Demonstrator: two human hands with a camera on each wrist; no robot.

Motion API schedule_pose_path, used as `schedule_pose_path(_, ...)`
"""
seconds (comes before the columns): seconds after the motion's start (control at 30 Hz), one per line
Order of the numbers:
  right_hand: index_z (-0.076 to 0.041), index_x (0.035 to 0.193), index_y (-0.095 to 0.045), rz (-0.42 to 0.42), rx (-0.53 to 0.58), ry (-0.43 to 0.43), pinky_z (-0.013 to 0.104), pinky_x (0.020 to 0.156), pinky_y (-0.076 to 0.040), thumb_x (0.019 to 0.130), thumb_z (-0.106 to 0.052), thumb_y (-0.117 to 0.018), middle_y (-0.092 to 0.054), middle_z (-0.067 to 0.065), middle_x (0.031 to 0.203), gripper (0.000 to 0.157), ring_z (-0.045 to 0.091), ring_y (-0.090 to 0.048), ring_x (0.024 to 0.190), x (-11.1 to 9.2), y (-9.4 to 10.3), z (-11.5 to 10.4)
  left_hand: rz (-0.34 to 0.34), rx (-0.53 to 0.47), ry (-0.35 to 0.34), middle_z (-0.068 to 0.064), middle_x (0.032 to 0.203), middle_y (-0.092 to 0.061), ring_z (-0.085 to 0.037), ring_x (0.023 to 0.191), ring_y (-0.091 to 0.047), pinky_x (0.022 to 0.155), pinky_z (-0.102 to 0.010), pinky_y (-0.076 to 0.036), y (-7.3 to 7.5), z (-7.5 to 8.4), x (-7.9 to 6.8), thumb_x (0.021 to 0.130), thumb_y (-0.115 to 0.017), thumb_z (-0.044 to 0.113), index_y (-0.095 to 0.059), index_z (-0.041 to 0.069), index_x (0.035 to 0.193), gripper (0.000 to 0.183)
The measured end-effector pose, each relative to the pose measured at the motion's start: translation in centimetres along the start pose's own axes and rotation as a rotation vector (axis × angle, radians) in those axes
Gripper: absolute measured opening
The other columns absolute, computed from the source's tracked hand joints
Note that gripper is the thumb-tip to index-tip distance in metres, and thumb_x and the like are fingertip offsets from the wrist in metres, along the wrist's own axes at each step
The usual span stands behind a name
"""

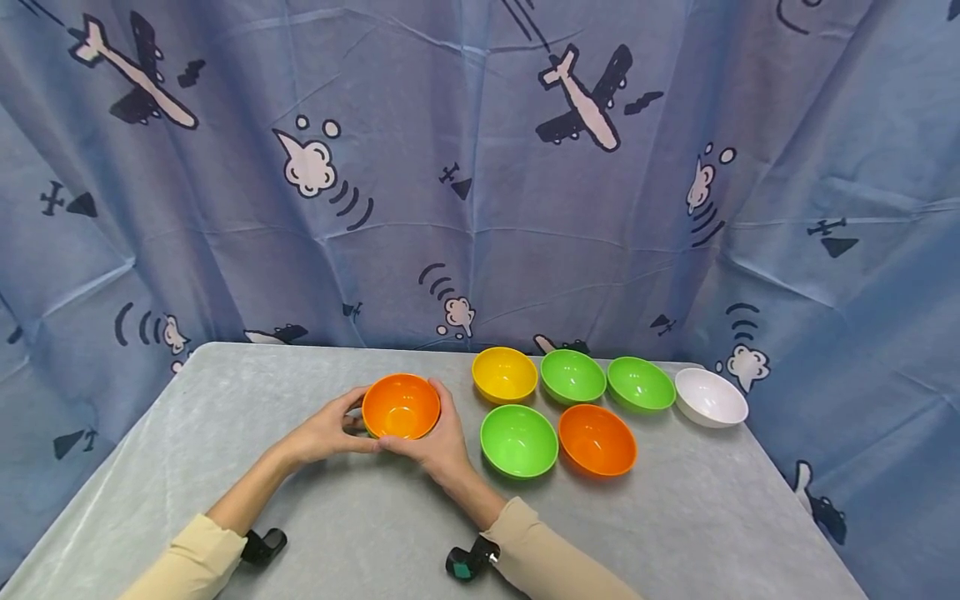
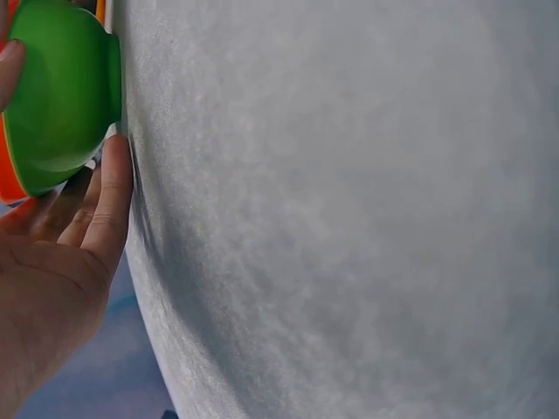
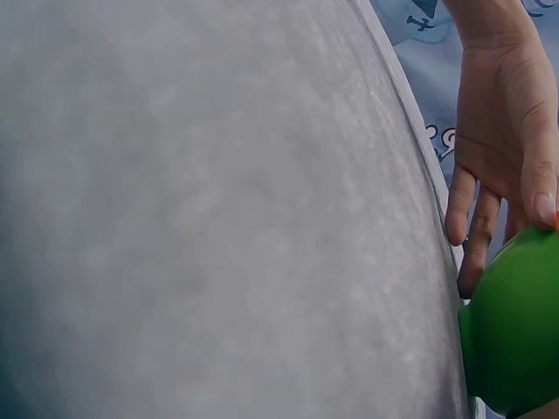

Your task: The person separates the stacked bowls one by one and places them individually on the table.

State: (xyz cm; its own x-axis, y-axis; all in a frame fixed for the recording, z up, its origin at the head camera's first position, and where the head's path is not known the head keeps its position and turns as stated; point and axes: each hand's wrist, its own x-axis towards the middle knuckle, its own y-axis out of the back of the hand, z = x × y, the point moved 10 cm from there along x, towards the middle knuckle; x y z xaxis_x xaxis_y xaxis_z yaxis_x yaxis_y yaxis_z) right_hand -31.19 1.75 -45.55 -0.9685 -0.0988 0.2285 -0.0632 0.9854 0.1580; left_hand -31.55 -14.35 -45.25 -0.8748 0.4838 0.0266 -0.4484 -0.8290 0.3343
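On the left half of the table an orange bowl (image 1: pixel 401 406) sits nested inside a green bowl (image 2: pixel 63 92). From the head view little of that green bowl shows; both wrist views show its outside and foot, at or close to the tabletop. My left hand (image 1: pixel 324 432) holds the pair at the left, fingers round the side and thumb at the front. On the other side my right hand (image 1: pixel 442 440) holds them, its thumb near the front rim beside the left thumb. In the right wrist view the green bowl is partly cut off by the frame.
To the right stand a yellow bowl (image 1: pixel 504 375), several green bowls, the nearest a green bowl (image 1: pixel 519 442), another orange bowl (image 1: pixel 597 440) and a white bowl (image 1: pixel 711 398). A pale cloth covers the table (image 1: pixel 360 533). A blue patterned curtain (image 1: pixel 480 192) hangs behind.
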Motion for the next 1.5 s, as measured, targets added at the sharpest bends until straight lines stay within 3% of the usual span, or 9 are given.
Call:
schedule_pose_path(0.43,-0.008,0.154,-0.038,0.018,0.008,0.032,0.04,0.105,-0.043,0.068,-0.018,-0.097,-0.051,0.003,0.143,0.105,0.021,-0.051,0.127,0.2,0.4,-0.3,-0.006,-0.007,-0.028,-0.024,0.152,-0.039,-0.044,0.13,-0.05,0.103,-0.055,-0.043,-0.1,0.2,0.1,0.087,-0.084,0.013,-0.033,0.0,0.156,0.087)
schedule_pose_path(0.63,-0.006,0.153,-0.038,0.016,0.029,0.068,0.047,0.105,-0.044,0.072,-0.01,-0.094,-0.052,0.009,0.143,0.099,0.029,-0.051,0.128,0.6,0.7,-1.9,-0.001,0.004,-0.026,-0.024,0.151,-0.041,-0.041,0.126,-0.055,0.103,-0.053,-0.044,-0.1,0.0,0.3,0.086,-0.084,0.012,-0.033,-0.002,0.155,0.087)
schedule_pose_path(0.93,-0.006,0.154,-0.038,-0.03,0.003,0.138,0.039,0.105,-0.044,0.072,-0.017,-0.095,-0.053,0.001,0.141,0.101,0.02,-0.051,0.127,1.2,1.5,-3.7,0.005,0.011,-0.022,-0.023,0.148,-0.043,-0.041,0.123,-0.057,0.104,-0.054,-0.044,0.0,0.0,0.2,0.085,-0.085,0.013,-0.034,-0.001,0.154,0.086)
schedule_pose_path(1.2,-0.008,0.151,-0.043,-0.069,0.062,0.227,0.043,0.105,-0.045,0.072,-0.007,-0.094,-0.054,0.007,0.14,0.094,0.026,-0.053,0.125,1.1,2.4,-6.0,0.004,0.014,-0.011,-0.024,0.15,-0.041,-0.042,0.125,-0.054,0.105,-0.055,-0.042,0.1,0.0,0.1,0.086,-0.084,0.013,-0.033,-0.002,0.154,0.087)
schedule_pose_path(1.5,-0.008,0.153,-0.042,-0.147,0.054,0.142,0.04,0.105,-0.045,0.072,-0.006,-0.094,-0.054,0.003,0.14,0.096,0.021,-0.053,0.125,0.8,3.9,-6.1,-0.016,-0.008,-0.006,-0.025,0.151,-0.038,-0.043,0.127,-0.052,0.104,-0.056,-0.042,-0.1,0.0,0.0,0.086,-0.084,0.013,-0.03,0.0,0.156,0.089)
